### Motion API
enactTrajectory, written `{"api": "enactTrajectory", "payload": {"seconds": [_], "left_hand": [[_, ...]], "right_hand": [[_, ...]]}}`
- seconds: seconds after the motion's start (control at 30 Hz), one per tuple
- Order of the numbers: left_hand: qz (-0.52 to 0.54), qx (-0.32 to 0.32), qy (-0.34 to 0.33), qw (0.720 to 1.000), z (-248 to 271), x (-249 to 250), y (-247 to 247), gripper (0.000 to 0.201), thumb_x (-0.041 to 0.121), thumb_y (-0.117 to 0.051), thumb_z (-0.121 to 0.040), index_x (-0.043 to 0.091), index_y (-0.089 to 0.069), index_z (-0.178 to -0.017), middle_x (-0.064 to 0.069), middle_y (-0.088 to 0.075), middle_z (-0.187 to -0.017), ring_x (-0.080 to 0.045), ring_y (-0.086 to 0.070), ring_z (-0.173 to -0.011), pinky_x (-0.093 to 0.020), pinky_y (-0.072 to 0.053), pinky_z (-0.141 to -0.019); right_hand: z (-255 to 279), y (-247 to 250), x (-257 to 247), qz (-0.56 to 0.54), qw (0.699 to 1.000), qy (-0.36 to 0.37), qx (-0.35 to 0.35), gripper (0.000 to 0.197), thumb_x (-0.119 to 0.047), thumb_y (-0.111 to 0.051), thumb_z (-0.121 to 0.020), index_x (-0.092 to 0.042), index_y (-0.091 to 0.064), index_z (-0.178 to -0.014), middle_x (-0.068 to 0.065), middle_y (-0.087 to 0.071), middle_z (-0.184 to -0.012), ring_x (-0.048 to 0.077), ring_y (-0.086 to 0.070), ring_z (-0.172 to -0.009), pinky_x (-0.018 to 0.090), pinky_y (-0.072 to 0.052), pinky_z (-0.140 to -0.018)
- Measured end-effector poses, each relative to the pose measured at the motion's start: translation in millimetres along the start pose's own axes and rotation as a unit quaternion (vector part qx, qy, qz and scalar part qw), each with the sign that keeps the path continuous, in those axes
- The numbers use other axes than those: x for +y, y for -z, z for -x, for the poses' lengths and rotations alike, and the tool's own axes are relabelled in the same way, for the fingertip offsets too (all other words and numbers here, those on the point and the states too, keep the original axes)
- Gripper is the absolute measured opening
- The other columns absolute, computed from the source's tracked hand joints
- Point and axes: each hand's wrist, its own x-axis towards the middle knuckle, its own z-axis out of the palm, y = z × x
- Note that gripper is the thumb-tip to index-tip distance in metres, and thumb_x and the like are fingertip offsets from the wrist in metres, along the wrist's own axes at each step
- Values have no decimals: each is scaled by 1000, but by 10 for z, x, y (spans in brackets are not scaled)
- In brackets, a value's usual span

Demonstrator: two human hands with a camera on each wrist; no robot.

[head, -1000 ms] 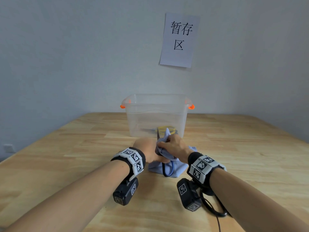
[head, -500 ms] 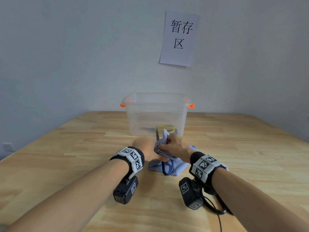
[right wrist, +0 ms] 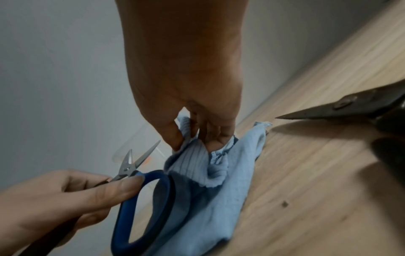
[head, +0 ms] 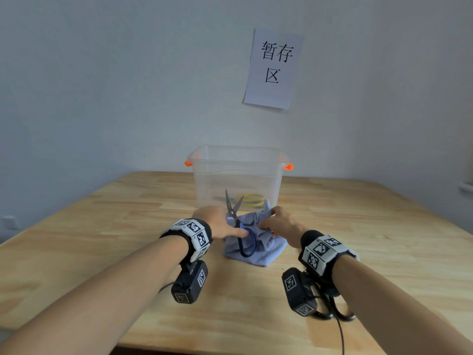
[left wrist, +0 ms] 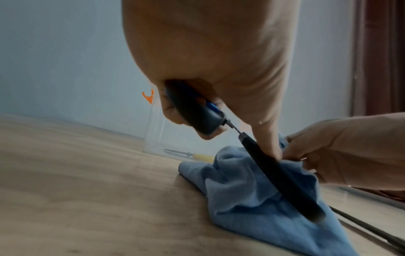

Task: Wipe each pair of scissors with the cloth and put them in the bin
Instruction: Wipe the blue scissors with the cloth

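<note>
Blue-handled scissors (head: 245, 238) stand tilted over the light blue cloth (head: 266, 249) on the table, their bare blades (head: 232, 204) spread and pointing up. My left hand (head: 220, 224) grips the handle, thumb through the blue loop (right wrist: 162, 190). Just right of the blades, my right hand (head: 277, 221) pinches a bunched fold of the cloth (right wrist: 217, 166). In the left wrist view the dark handle (left wrist: 280, 173) lies against the cloth (left wrist: 252, 194). Behind the hands stands the clear bin (head: 238, 172) with orange clips, holding yellow-handled scissors (head: 250, 199).
Black scissors (head: 332, 312) lie on the wooden table (head: 102, 226) by my right wrist; their blades (right wrist: 342, 109) point toward the cloth. The bin stands near the wall, under a paper sign (head: 273, 70). Cables trail from the wrist cameras.
My right hand has drawn the cloth off the blades and moved right. The blades, wrapped before, now show bare and spread apart. My left hand still holds the handle.
</note>
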Motion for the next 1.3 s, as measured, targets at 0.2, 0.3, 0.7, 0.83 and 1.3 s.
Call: {"api": "enactTrajectory", "payload": {"seconds": [0.2,0.3,0.7,0.83,1.3], "left_hand": [[46,24,26,998,156,-37,132,67,79,-69,-66,18,-41,-65,4,-45,-62,-16,-44,-56,-29,-29,-51],[94,26,30,995,158,-10,233,68,79,-70,-65,19,-39,-62,4,-42,-60,-18,-43,-56,-29,-29,-53],[426,45,41,903,-152,7,477,42,48,-79,-77,13,-55,-73,-3,-52,-73,-23,-48,-72,-33,-33,-69],[540,46,57,839,-224,-6,461,52,55,-70,-83,11,-51,-62,-3,-50,-64,-23,-46,-66,-33,-34,-71],[747,-5,128,653,-151,274,327,40,18,-53,-86,15,-42,-49,-2,-39,-61,-16,-36,-41,-15,-33,-37]], "right_hand": [[139,-18,-43,10,998,25,64,49,-11,-59,-93,-6,-41,-139,14,-56,-125,24,-55,-101,31,-45,-84],[143,-24,-115,38,987,85,132,45,-14,-57,-94,-6,-47,-136,14,-51,-132,28,-54,-112,30,-50,-84],[-69,-115,-463,-201,978,48,8,50,-37,-38,-106,-5,-70,-86,10,-74,-80,19,-59,-68,26,-41,-60],[-155,-116,-458,-285,958,5,-35,46,-30,-37,-107,-1,-67,-90,14,-72,-83,21,-61,-67,30,-48,-66],[-23,-303,-278,-270,944,-13,-188,28,-18,-53,-103,6,-62,-114,17,-72,-97,26,-70,-88,32,-59,-81]]}}
